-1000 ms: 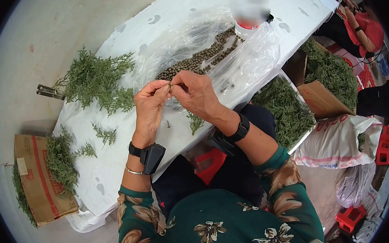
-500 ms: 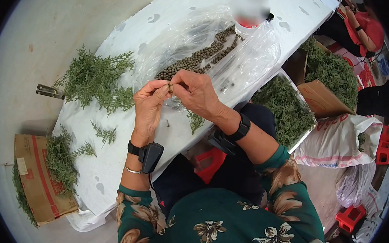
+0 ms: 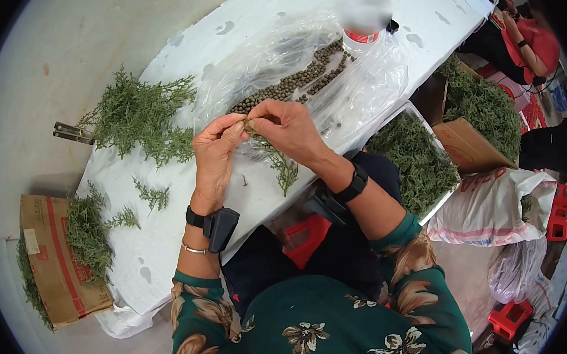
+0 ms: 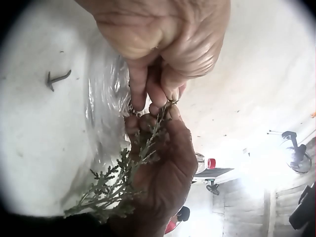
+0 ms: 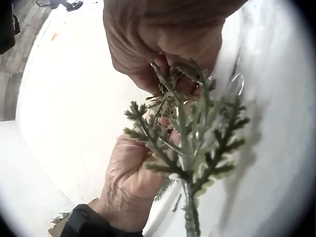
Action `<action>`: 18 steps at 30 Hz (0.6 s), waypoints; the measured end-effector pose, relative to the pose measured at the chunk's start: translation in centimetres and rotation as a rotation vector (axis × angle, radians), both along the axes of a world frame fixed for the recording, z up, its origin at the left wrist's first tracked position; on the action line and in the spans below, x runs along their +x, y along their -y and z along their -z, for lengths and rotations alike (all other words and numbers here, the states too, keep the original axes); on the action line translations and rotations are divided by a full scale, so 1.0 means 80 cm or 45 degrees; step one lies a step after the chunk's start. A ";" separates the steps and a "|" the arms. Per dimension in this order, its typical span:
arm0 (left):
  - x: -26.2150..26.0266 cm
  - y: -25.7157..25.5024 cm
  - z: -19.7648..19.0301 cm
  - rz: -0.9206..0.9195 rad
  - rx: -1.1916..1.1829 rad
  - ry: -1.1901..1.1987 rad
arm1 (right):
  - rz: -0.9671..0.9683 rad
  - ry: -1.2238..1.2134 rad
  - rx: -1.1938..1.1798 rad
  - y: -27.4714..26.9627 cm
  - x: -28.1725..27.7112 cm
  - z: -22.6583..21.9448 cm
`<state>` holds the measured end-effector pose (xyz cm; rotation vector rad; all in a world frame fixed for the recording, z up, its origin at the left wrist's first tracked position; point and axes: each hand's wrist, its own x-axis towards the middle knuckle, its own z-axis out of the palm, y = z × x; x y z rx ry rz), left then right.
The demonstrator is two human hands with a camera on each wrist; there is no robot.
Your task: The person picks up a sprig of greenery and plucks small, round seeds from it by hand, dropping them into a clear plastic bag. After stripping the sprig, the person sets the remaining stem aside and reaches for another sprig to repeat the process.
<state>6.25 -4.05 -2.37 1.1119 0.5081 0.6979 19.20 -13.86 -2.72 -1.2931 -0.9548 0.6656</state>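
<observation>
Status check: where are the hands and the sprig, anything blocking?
Left hand and right hand both pinch one green sprig at its top, above the plastic sheet. Sprig hangs free. Nothing in the way.

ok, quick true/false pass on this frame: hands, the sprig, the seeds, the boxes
1. Both hands pinch the same green sprig. True: the left hand and the right hand meet at its top end.
2. The round seeds lie in a metal bowl. False: they lie on a clear plastic sheet on the table.
3. A pile of green sprigs lies on the table beside the left hand. True.
4. The red-capped bottle lies on its side. False: it stands upright at the far end of the seeds.
5. The cardboard box on the floor holds only seeds. False: green sprigs lie on it.
</observation>
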 end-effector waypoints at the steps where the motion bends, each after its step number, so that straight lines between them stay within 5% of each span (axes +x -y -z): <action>1: 0.000 0.000 0.000 -0.005 0.001 0.003 | -0.003 -0.001 0.000 -0.001 -0.001 0.000; 18: -0.002 -0.002 0.006 0.053 -0.020 0.038 | 0.055 0.091 0.024 -0.001 -0.004 0.000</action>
